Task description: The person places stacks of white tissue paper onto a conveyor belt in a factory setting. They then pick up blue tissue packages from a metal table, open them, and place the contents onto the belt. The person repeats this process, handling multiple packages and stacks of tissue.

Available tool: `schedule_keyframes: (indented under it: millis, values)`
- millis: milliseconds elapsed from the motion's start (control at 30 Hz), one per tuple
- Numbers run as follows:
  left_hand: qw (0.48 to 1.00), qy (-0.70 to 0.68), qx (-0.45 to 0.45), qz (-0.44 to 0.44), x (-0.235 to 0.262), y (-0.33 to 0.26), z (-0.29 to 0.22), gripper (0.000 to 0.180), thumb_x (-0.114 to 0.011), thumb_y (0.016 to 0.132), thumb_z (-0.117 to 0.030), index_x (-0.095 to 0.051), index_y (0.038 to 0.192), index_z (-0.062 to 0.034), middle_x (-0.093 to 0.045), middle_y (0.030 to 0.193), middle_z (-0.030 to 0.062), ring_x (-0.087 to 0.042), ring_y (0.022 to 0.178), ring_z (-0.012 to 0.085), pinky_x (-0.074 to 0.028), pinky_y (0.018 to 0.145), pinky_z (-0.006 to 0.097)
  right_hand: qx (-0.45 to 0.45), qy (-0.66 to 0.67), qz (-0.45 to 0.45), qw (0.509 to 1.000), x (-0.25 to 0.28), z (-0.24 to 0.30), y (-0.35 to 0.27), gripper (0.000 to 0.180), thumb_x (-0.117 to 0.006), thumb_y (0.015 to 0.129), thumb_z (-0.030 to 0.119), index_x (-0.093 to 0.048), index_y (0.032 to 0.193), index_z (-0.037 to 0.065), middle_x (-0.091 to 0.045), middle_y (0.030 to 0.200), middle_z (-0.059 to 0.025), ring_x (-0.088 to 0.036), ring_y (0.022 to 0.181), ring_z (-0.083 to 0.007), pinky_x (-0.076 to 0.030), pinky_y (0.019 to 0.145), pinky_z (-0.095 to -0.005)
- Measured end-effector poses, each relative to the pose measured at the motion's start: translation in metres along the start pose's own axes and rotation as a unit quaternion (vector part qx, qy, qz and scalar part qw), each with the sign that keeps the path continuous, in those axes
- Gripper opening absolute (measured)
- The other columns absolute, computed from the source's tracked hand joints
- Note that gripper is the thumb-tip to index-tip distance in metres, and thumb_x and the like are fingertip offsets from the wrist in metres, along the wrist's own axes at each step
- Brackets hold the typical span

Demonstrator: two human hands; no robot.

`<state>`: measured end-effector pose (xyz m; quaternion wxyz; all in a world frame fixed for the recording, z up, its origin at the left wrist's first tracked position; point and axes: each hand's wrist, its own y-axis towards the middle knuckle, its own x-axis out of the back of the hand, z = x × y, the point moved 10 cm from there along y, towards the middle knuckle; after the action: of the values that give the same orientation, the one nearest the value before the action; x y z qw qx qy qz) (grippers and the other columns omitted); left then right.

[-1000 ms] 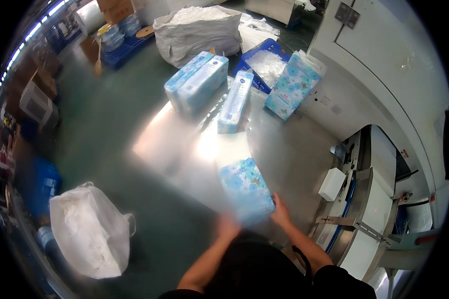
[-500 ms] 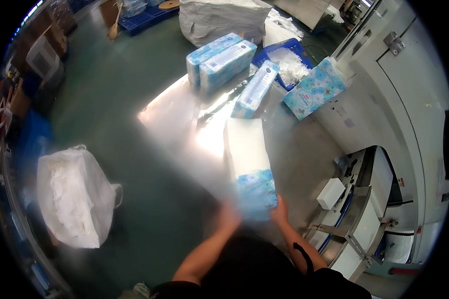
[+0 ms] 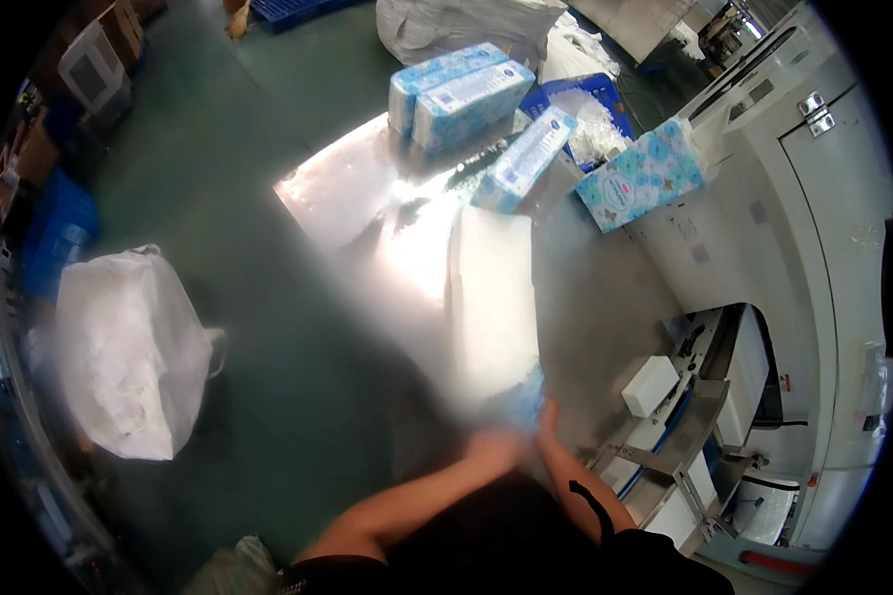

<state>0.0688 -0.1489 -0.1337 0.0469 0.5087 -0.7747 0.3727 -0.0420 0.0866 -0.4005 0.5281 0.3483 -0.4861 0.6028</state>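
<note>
A long stack of white tissue paper (image 3: 493, 297) lies on the shiny metal table, its near end pointing at me. Around that end a blue patterned plastic wrapper (image 3: 522, 397) is bunched up, leaving most of the stack bare. My right hand (image 3: 548, 418) is closed on the wrapper's right side, its fingers partly hidden. Against the wrapper's near edge my left hand (image 3: 496, 448) looks closed, though motion blurs it. Just beyond the stack lies a blue tissue pack (image 3: 528, 159). Another patterned pack (image 3: 642, 177) leans to its right.
Two packs (image 3: 471, 97) stand side by side on the far part of the metal table (image 3: 342, 183). Behind them are a blue crate (image 3: 620, 99) of white scraps and a big white sack (image 3: 456, 35). A white bag (image 3: 134, 357) stands at left; a machine (image 3: 704, 397) borders the right.
The wrapper has slid toward me and crumpled, baring more of the white stack. My left hand has moved right, closer to my right hand. The whole view has shifted slightly.
</note>
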Motion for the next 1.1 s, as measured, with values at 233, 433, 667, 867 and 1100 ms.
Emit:
schedule_keyframes:
  millis: [233,433,667,867,1100]
  values:
    - [0.994,-0.017,0.058,-0.094,0.037,-0.009,0.029,0.074,-0.066,0.085,-0.057,-0.051,0.133,-0.0031,-0.053,0.136,0.0214,-0.057,0.118,0.0369,-0.05,0.095,0.046,0.04,0.046,0.147,0.987,0.093,0.102,-0.046,0.024,-0.065,0.083,0.021,-0.071,0.096,0.002,-0.07,0.094,-0.0228,-0.068,0.087,-0.039,-0.053,0.077,-0.0482]
    - [0.996,-0.071,-0.029,-0.035,0.043,-0.009,0.027,0.074,-0.072,0.082,-0.051,-0.048,0.139,-0.0106,-0.047,0.143,0.0184,-0.048,0.13,0.0358,-0.044,0.104,0.043,0.051,0.139,0.317,0.937,0.254,0.081,-0.009,0.042,-0.076,0.075,0.022,-0.071,0.113,0.004,-0.073,0.101,-0.013,-0.069,0.096,-0.0252,-0.052,0.087,-0.0388]
    - [0.994,-0.011,-0.092,-0.05,0.028,0.015,0.059,0.051,-0.061,0.091,-0.046,-0.061,0.128,-0.0101,-0.056,0.134,0.0202,-0.055,0.121,0.0391,-0.047,0.099,0.048,-0.002,0.327,-0.154,0.932,0.389,0.097,0.04,0.063,-0.079,0.082,0.026,-0.053,0.134,0.0,-0.061,0.127,-0.0171,-0.062,0.11,-0.0215,-0.05,0.09,-0.0349]
    - [0.981,-0.133,-0.117,0.079,0.077,0.011,0.041,0.04,-0.065,0.092,-0.035,-0.066,0.117,-0.0042,-0.069,0.109,0.0147,-0.066,0.102,0.027,-0.052,0.088,0.039,-0.149,0.49,0.369,0.776,0.174,0.152,-0.113,0.06,-0.062,0.097,0.041,-0.049,0.137,0.0,-0.059,0.128,-0.019,-0.062,0.113,-0.0286,-0.054,0.092,-0.0408]
    - [0.887,-0.008,-0.163,-0.432,0.371,0.112,0.102,0.051,-0.077,0.084,-0.027,-0.059,0.122,0.0033,-0.065,0.107,0.0157,-0.062,0.094,0.0269,-0.049,0.085,0.037,-0.344,0.628,0.326,0.617,0.103,0.225,-0.146,0.063,-0.059,0.097,0.047,-0.044,0.139,0.003,-0.052,0.139,-0.0161,-0.053,0.126,-0.0329,-0.05,0.097,-0.0476]
